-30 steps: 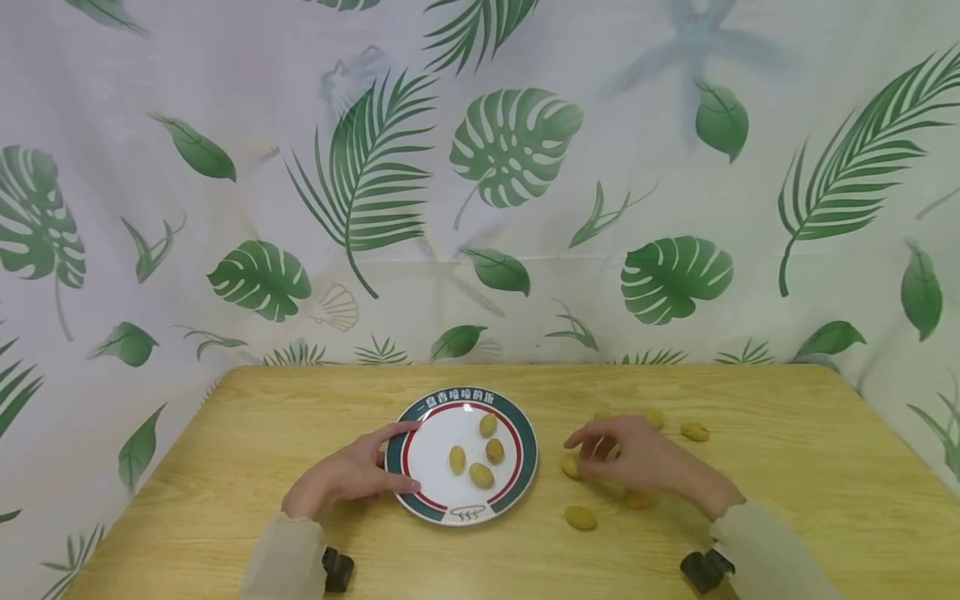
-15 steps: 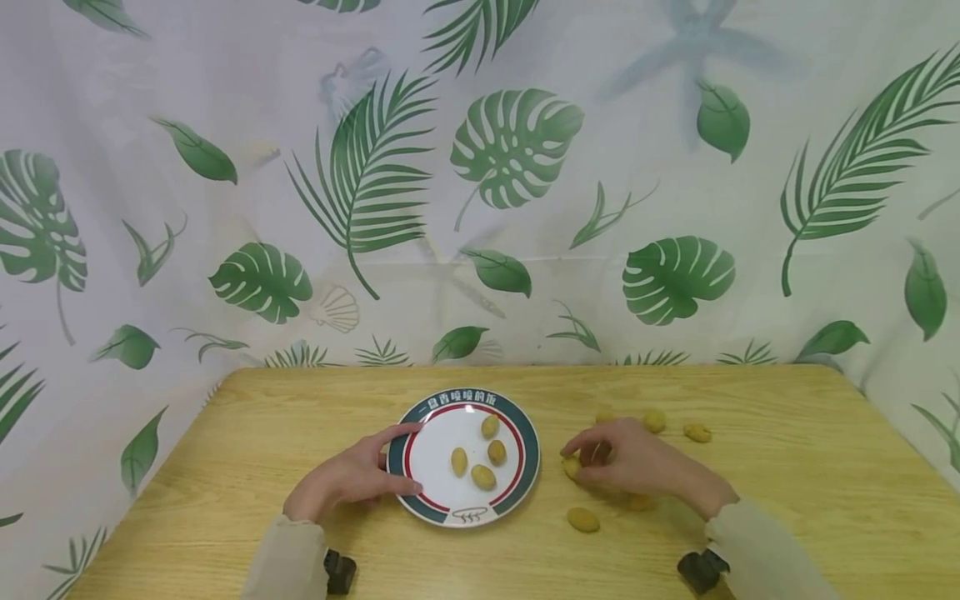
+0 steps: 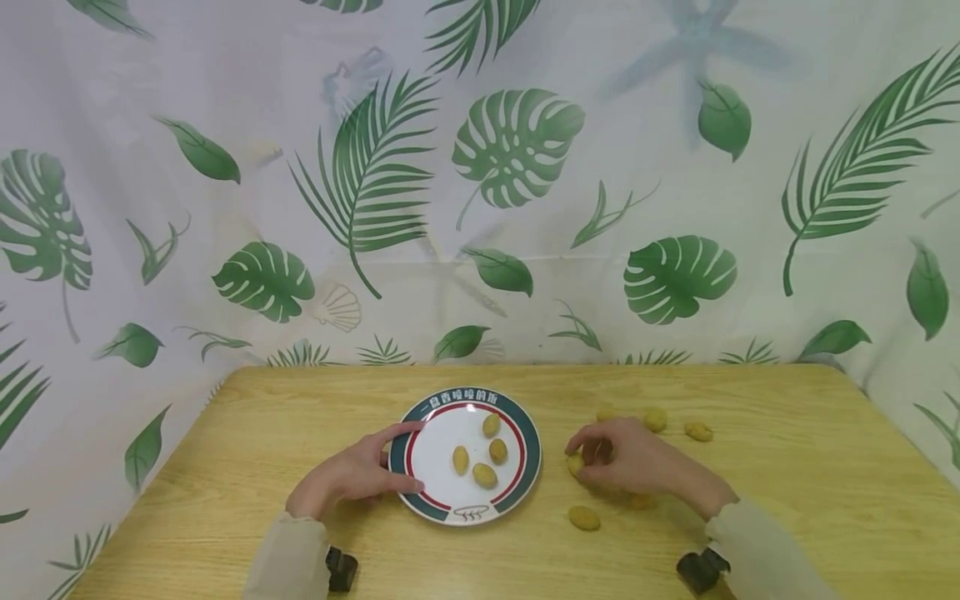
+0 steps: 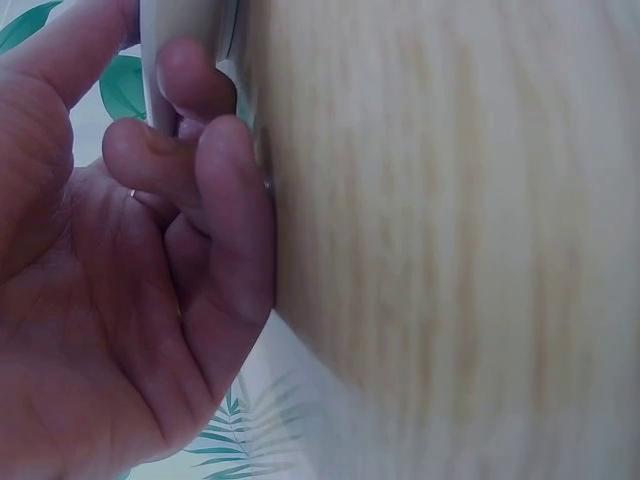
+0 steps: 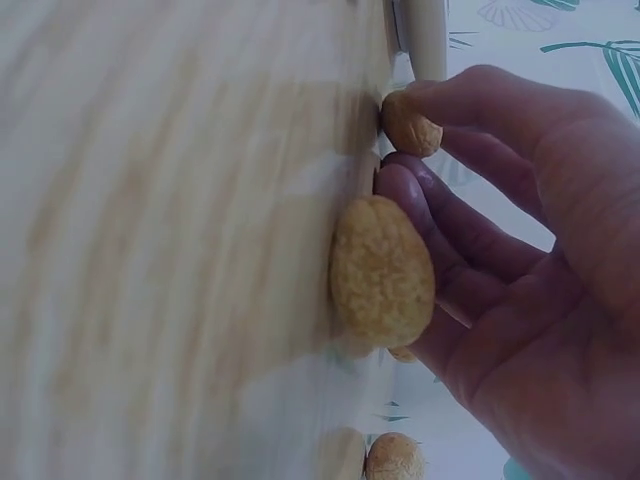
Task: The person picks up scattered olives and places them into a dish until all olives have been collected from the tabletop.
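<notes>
My left hand (image 3: 352,471) grips the left rim of a white plate (image 3: 435,433) with a dark green border and a red ring. Thumb and forefinger lie over the rim, while in the left wrist view other fingers (image 4: 235,200) curl beside its edge. Several small potatoes (image 3: 484,476) lie on the plate's right half. To the right of the plate, my right hand (image 3: 630,457) bends down to the table, a small potato (image 3: 575,464) between thumb and forefinger. In the right wrist view this potato (image 5: 410,125) sits at the fingertips, low against the table.
One loose potato (image 3: 583,517) lies on the wooden table (image 3: 525,567) in front of the right hand. Beyond that hand are others, including a potato (image 3: 655,420) and a lumpy one (image 3: 699,432). Another potato (image 3: 640,501) is partly hidden under it. A leaf-print curtain (image 3: 510,250) hangs behind.
The right thumb and forefinger have drawn closer around the small potato, which stays almost in place. The left hand and plate have not visibly moved on the table.
</notes>
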Available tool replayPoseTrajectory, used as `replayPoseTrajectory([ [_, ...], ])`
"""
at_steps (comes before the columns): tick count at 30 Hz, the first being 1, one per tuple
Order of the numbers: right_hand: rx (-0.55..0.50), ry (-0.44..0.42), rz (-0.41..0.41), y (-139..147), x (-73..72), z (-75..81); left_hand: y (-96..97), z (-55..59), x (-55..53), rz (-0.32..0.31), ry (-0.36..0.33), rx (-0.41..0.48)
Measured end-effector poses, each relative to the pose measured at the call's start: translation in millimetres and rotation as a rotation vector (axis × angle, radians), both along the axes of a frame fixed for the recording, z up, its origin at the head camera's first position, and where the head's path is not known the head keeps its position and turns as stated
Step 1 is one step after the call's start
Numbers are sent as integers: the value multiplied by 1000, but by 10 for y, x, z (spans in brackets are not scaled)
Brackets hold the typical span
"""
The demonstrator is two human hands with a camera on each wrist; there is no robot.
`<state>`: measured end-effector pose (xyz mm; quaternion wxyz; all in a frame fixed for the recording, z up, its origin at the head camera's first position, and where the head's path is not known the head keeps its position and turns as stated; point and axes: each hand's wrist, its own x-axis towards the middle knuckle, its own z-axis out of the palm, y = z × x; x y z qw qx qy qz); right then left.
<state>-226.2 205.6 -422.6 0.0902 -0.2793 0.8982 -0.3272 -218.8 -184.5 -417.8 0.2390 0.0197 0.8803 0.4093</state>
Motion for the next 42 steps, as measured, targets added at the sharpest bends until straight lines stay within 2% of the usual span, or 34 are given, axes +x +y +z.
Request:
replayPoseTrajectory([
  [9, -26, 54, -26, -46, -10, -17, 0, -29, 11, 15, -7, -9],
  [14, -69, 32, -48, -117, 30, 2, 6, -40, 16, -5, -3, 9],
  [21, -155, 61, 3, -275, 62, 50, 15, -38, 9, -10, 5, 9],
  [30, -181, 36, 4, -466, 65, 20, 11, -32, 6, -5, 5, -6],
  [42, -162, -7, 28, -648, 60, -2, -6, -11, -12, -10, 8, -10],
])
